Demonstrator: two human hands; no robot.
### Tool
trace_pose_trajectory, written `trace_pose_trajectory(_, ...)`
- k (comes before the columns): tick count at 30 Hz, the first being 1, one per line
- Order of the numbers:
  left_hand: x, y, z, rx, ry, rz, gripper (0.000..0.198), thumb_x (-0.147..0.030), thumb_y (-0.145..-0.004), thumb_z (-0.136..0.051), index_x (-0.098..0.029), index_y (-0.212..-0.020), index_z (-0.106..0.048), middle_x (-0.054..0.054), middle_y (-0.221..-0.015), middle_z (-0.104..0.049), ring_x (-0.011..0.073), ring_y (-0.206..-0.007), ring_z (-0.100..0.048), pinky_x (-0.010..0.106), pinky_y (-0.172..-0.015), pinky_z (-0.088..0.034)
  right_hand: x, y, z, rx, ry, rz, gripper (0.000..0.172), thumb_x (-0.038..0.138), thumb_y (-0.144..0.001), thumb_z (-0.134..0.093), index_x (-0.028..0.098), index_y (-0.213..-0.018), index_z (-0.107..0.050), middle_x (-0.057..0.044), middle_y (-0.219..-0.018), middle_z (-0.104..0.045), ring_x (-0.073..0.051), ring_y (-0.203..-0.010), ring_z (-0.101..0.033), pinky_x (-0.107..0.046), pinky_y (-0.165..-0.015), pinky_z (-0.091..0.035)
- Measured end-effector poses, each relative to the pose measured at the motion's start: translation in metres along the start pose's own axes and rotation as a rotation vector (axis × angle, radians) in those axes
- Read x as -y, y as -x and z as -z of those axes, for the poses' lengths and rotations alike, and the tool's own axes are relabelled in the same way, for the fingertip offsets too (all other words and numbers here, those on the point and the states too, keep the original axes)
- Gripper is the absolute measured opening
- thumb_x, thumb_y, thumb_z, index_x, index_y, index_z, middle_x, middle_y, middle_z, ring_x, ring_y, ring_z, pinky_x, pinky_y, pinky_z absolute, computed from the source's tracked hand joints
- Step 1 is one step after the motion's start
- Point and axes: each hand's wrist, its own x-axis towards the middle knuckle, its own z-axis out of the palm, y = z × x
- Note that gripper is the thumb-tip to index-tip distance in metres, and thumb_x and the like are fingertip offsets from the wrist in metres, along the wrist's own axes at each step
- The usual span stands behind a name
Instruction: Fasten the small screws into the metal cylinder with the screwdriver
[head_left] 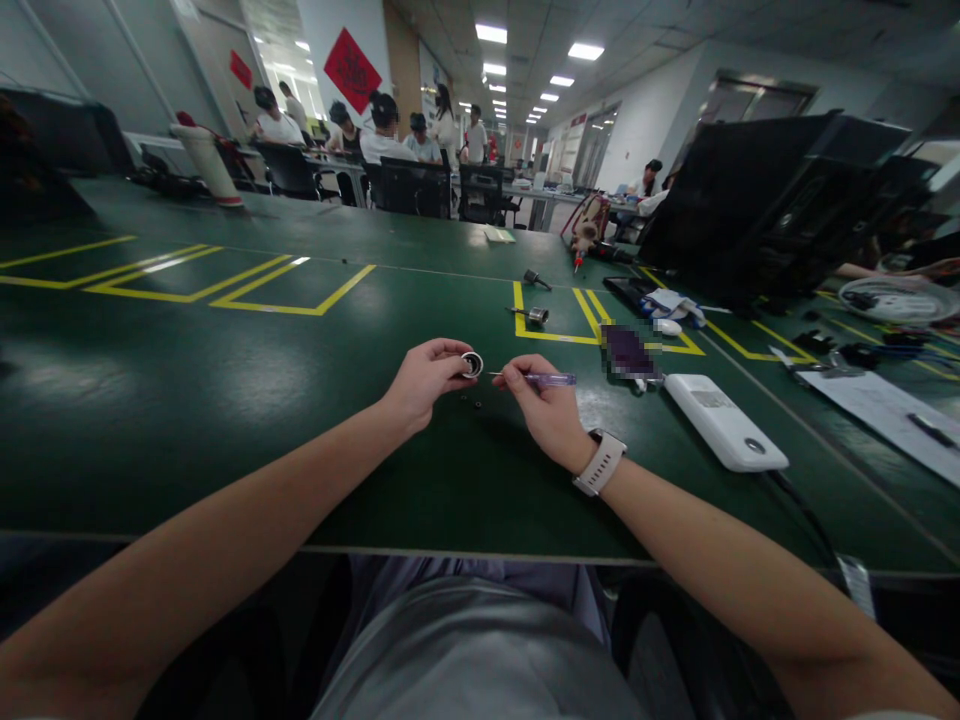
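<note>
My left hand (424, 380) is closed around a small round metal cup-shaped part (472, 365), its open end facing right. Inside the part it looks dark, and I cannot make out the details. In my right hand (544, 405) is a thin screwdriver (551, 379) with a clear purple handle. Its tip points left at the part's opening, a short gap away. Two tiny dark pieces, one of them a small ring (478, 405), lie on the green table (360, 450) below my hands. Farther off lie two metal parts with shafts, a larger one (537, 316) and a smaller one (534, 278).
To the right are a blurred-out phone (628, 352), a white power bank (724, 420) with a cable, and a clipboard (885, 405) with a pen. A large black monitor (757, 200) stands behind them. Yellow tape (270, 300) marks the table. People sit at tables beyond.
</note>
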Motion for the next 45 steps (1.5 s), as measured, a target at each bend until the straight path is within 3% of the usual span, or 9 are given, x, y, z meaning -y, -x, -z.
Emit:
trace_pose_trajectory(7,0.000,-0.004,0.000,-0.089,0.020,0.016,0.018,-0.004,-0.065,-0.064,-0.012,-0.080,-0.061,0.004,-0.077,-0.064,0.0146,-0.074,-0.062,0.028,-0.069,-0.056,-0.011,-0.008,-0.003,0.087,-0.257,-0.337,0.023,0.040,-0.083,-0.055,0.018,-0.077,-0.053,0.000,-0.064,-0.062,-0.014,-0.061,-0.061,-0.028,-0.061,-0.050)
trace_pose_trajectory(11,0.000,-0.005,0.000,-0.106,0.038,0.013,0.015,-0.003,-0.066,-0.062,-0.011,-0.079,-0.060,0.004,-0.078,-0.062,0.0140,-0.073,-0.062,0.029,-0.069,-0.055,-0.014,-0.007,-0.004,0.115,-0.272,-0.375,0.027,0.043,-0.082,-0.056,0.018,-0.074,-0.052,0.002,-0.058,-0.060,-0.013,-0.054,-0.059,-0.026,-0.054,-0.048)
trace_pose_trajectory(21,0.000,-0.004,0.000,-0.100,0.051,0.013,0.015,-0.002,-0.067,-0.062,-0.010,-0.079,-0.060,0.004,-0.077,-0.062,0.0140,-0.072,-0.061,0.028,-0.067,-0.055,-0.013,-0.006,-0.004,0.174,-0.154,-0.298,0.022,0.039,-0.085,-0.052,0.019,-0.078,-0.053,0.000,-0.066,-0.061,-0.013,-0.061,-0.061,-0.028,-0.060,-0.049)
trace_pose_trajectory(28,0.002,-0.006,0.002,-0.084,0.048,0.003,0.015,-0.004,-0.067,-0.064,-0.010,-0.080,-0.061,0.006,-0.080,-0.063,0.0150,-0.074,-0.063,0.030,-0.070,-0.055,-0.007,-0.007,-0.001,0.227,0.108,-0.262,0.019,0.033,-0.087,-0.049,0.018,-0.077,-0.054,-0.001,-0.064,-0.062,-0.015,-0.060,-0.060,-0.029,-0.059,-0.045)
trace_pose_trajectory(32,0.003,-0.006,0.003,-0.071,0.050,0.000,0.018,-0.003,-0.066,-0.064,-0.010,-0.082,-0.063,0.006,-0.082,-0.064,0.0149,-0.076,-0.063,0.029,-0.072,-0.055,0.001,-0.005,0.000,0.250,0.310,-0.144,0.016,0.025,-0.088,-0.049,0.018,-0.076,-0.056,-0.001,-0.064,-0.063,-0.015,-0.061,-0.060,-0.028,-0.060,-0.042)
trace_pose_trajectory(36,0.001,-0.005,0.002,-0.077,0.063,-0.001,0.018,-0.002,-0.065,-0.064,-0.011,-0.081,-0.063,0.006,-0.080,-0.065,0.0145,-0.075,-0.063,0.029,-0.072,-0.055,0.002,-0.003,-0.002,0.268,0.346,-0.024,0.012,0.021,-0.088,-0.049,0.019,-0.080,-0.058,-0.002,-0.070,-0.063,-0.015,-0.066,-0.060,-0.027,-0.061,-0.042)
trace_pose_trajectory(45,-0.002,0.000,-0.001,-0.066,-0.005,0.000,0.019,-0.004,-0.066,-0.064,-0.012,-0.083,-0.065,0.004,-0.077,-0.066,0.0127,-0.071,-0.064,0.027,-0.072,-0.054,-0.003,0.000,0.000,0.068,0.146,0.144,0.016,0.031,-0.090,-0.047,0.020,-0.085,-0.058,-0.003,-0.081,-0.062,-0.016,-0.078,-0.060,-0.028,-0.069,-0.046)
